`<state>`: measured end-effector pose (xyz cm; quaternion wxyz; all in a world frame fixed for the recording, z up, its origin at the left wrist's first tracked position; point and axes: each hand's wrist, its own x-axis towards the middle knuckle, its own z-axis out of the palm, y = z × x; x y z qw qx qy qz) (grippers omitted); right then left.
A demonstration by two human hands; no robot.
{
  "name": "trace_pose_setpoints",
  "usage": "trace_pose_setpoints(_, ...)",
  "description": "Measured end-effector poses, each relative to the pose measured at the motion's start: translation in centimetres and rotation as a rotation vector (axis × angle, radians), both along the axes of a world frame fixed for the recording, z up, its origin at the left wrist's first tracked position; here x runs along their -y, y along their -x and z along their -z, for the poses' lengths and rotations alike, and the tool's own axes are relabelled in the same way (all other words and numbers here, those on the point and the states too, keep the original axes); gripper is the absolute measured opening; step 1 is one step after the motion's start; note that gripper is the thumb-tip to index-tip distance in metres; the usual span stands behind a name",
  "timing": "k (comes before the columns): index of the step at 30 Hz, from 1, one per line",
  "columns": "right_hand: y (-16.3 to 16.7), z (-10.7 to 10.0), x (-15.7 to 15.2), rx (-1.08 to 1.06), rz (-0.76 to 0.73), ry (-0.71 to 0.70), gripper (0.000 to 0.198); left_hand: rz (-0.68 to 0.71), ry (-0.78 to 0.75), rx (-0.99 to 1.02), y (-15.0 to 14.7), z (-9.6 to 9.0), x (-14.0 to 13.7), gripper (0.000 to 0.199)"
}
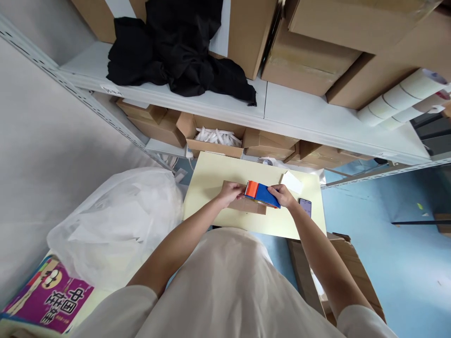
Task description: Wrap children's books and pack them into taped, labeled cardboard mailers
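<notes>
A blue and orange tape dispenser [266, 194] is gripped by my right hand [283, 194] at its blue right end. Its orange end, with a toothed edge, points left. My left hand [230, 193] is closed in a pinch right at that edge; what lies between its fingertips is too small to make out. Beneath both hands a small flat brown cardboard box [252, 206] rests on the pale yellow table [211, 169]. My left wrist and the dispenser cover parts of the box.
A phone [306, 206] and white paper [291, 182] lie to the right on the table. Behind it stands a shelf [299, 119] with cartons [310, 56], black cloth [186, 51] and white rolls [401, 99]. A plastic bag [120, 220] is at left, an open carton [347, 263] at lower right.
</notes>
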<state>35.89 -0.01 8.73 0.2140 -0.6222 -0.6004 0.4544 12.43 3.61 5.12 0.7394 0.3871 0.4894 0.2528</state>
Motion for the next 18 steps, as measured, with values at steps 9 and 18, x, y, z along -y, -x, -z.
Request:
trace_pose_setpoints(9,1.2,-1.7,-0.2,0.308,-0.148,-0.096,0.053,-0.137,-0.188,-0.192,6.0,2.7,-0.1,0.024)
trace_pose_setpoints(18,3.1,-0.9,-0.8,0.342,-0.154,-0.1,0.052,-0.168,-0.141,-0.292,10.7,5.9,-1.1,0.035)
